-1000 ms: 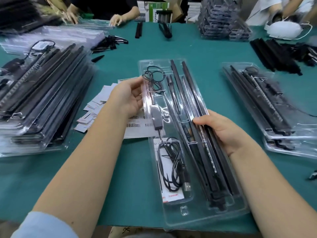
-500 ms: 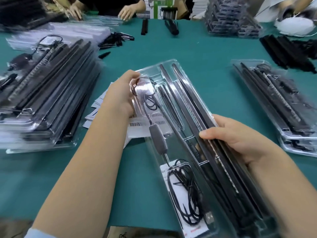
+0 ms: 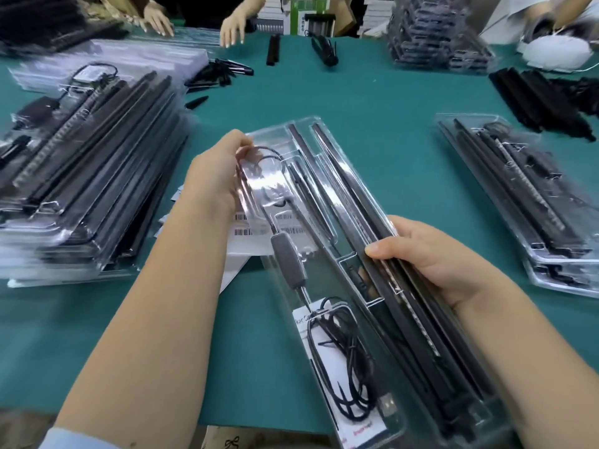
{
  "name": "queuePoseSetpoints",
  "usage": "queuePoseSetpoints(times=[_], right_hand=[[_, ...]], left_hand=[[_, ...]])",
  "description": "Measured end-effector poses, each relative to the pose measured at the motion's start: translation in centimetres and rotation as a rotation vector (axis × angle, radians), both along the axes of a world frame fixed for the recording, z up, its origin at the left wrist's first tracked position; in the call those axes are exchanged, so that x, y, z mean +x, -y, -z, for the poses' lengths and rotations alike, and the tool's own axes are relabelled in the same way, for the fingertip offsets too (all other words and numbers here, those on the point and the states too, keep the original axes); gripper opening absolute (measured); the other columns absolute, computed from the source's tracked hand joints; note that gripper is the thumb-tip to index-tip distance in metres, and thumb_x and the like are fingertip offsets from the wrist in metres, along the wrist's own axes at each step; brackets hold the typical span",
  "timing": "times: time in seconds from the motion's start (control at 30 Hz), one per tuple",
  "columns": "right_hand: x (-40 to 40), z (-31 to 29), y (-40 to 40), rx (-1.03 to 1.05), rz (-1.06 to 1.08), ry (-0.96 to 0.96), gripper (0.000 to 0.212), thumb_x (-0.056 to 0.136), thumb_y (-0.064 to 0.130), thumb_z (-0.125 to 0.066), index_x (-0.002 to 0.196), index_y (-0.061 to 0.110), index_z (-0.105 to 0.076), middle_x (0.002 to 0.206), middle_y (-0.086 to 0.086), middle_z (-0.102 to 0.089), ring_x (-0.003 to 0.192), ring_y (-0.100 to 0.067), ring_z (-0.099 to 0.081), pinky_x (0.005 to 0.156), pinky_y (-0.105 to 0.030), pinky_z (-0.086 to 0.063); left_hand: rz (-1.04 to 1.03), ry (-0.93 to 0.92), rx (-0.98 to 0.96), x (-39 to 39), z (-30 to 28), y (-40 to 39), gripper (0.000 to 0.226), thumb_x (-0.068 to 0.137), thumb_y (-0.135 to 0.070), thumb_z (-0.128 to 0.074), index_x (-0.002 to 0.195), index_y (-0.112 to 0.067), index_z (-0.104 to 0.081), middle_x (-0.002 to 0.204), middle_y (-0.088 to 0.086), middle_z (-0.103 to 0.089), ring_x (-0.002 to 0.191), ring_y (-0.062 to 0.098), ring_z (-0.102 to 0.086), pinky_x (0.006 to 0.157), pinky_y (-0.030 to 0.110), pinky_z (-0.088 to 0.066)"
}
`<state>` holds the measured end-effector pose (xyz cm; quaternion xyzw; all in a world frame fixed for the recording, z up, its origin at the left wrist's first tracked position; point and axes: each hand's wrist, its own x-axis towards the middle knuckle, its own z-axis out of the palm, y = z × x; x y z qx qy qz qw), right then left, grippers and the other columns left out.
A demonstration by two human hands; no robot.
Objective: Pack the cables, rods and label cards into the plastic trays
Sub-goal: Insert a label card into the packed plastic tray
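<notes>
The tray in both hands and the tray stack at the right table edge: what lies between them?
In the head view, only bare green table cover lies between the held tray and the right stack.

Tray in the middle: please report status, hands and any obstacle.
Left hand grips tray far left edge; right hand grips right side over rods. Cable and rods seated inside. Label cards lie under tray; full stack to the left.
</notes>
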<state>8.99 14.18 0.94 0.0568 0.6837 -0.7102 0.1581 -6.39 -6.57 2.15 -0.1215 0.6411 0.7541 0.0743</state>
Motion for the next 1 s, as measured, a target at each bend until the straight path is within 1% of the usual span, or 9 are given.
queuePoseSetpoints(times=[0.1, 0.17, 0.23, 0.33, 0.53, 0.63, 0.77, 0.9, 1.0], right_hand=[[-0.3, -0.2, -0.4, -0.065, 0.177, -0.041, 0.024, 0.061, 0.015, -0.073, 0.080, 0.011, -0.060, 0.059, -0.007, -0.063, 0.044, -0.015, -0.058, 0.041, -0.024, -0.050], [-0.6, -0.1, -1.2, -0.029, 0.343, -0.071, 0.015, 0.067, 0.016, -0.071, 0.075, 0.010, -0.060, 0.056, -0.004, -0.063, 0.043, -0.014, -0.058, 0.042, -0.023, -0.050], [-0.9, 0.1, -2.3, 0.102, 0.458, -0.073, 0.011, 0.079, 0.017, -0.069, 0.076, 0.008, -0.064, 0.058, -0.003, -0.066, 0.048, -0.014, -0.061, 0.049, -0.025, -0.053], [-1.2, 0.4, -3.5, 0.176, 0.545, -0.027, 0.014, 0.080, 0.021, -0.070, 0.074, 0.010, -0.064, 0.059, -0.004, -0.067, 0.048, -0.017, -0.062, 0.052, -0.030, -0.054], [-1.9, 1.0, -3.8, 0.387, 0.595, 0.000, 0.027, 0.075, 0.033, -0.074, 0.080, 0.012, -0.058, 0.065, -0.010, -0.057, 0.054, -0.022, -0.056, 0.055, -0.029, -0.046], [-2.1, 1.7, -4.0, 0.810, 0.639, -0.070, 0.044, 0.074, 0.052, -0.072, 0.098, 0.017, -0.066, 0.096, -0.002, -0.064, 0.093, -0.022, -0.058, 0.074, -0.029, -0.040], [-2.2, 1.9, -3.7, 0.970, 0.597, -0.055, 0.068, 0.075, 0.063, -0.065, 0.126, 0.018, -0.060, 0.129, 0.000, -0.060, 0.118, -0.022, -0.054, 0.084, -0.032, -0.039], [-2.3, 1.8, -3.4, 1.107, 0.556, -0.171, 0.050, 0.080, 0.052, -0.066, 0.119, 0.021, -0.064, 0.118, -0.009, -0.058, 0.111, -0.027, -0.053, 0.091, -0.034, -0.041], [-2.1, 1.1, -2.8, 0.902, 0.646, -0.382, 0.020, 0.088, 0.045, -0.059, 0.091, 0.028, -0.068, 0.100, 0.003, -0.064, 0.097, -0.010, -0.056, 0.080, -0.022, -0.039]], left_hand=[[-0.053, -0.151, -0.378, -0.4, -0.3, 0.6, 0.041, 0.085, -0.049, -0.051, 0.071, -0.012, -0.061, 0.074, 0.003, -0.070, 0.065, 0.024, -0.061, 0.061, 0.037, -0.056], [-0.095, -0.267, -0.937, -0.6, 0.1, 0.9, 0.049, 0.085, -0.058, -0.044, 0.075, -0.012, -0.057, 0.084, 0.010, -0.063, 0.074, 0.029, -0.055, 0.061, 0.036, -0.046], [0.027, -0.188, -1.368, -0.4, 0.7, 0.8, 0.067, 0.078, -0.071, -0.050, 0.107, -0.010, -0.059, 0.112, 0.014, -0.056, 0.100, 0.034, -0.053, 0.070, 0.038, -0.039], [0.194, -0.056, -1.513, 0.0, 1.1, 0.4, 0.091, 0.066, -0.075, -0.064, 0.127, -0.010, -0.049, 0.125, 0.013, -0.049, 0.114, 0.033, -0.049, 0.077, 0.040, -0.041], [0.116, -0.279, -1.165, -0.1, 0.3, 0.8, 0.022, 0.080, -0.028, -0.066, 0.092, -0.011, -0.062, 0.086, 0.005, -0.065, 0.080, 0.029, -0.063, 0.062, 0.036, -0.050], [0.136, -0.321, -0.770, 0.3, -0.2, 0.6, 0.015, 0.088, -0.022, -0.055, 0.102, -0.018, -0.058, 0.095, 0.002, -0.066, 0.084, 0.026, -0.066, 0.074, 0.044, -0.056], [0.135, -0.296, -0.364, 0.8, -1.0, 0.2, 0.015, 0.088, -0.022, -0.057, 0.101, -0.020, -0.063, 0.095, 0.002, -0.073, 0.084, 0.026, -0.071, 0.072, 0.048, -0.059], [0.249, -0.182, -0.056, 1.7, -1.5, -0.8, 0.013, 0.083, -0.019, -0.063, 0.095, -0.015, -0.069, 0.088, 0.008, -0.075, 0.078, 0.029, -0.072, 0.065, 0.046, -0.058], [0.320, -0.159, -0.024, 2.7, -1.3, -2.2, 0.016, 0.079, -0.020, -0.065, 0.092, -0.013, -0.070, 0.090, 0.011, -0.074, 0.083, 0.034, -0.071, 0.070, 0.050, -0.058]])
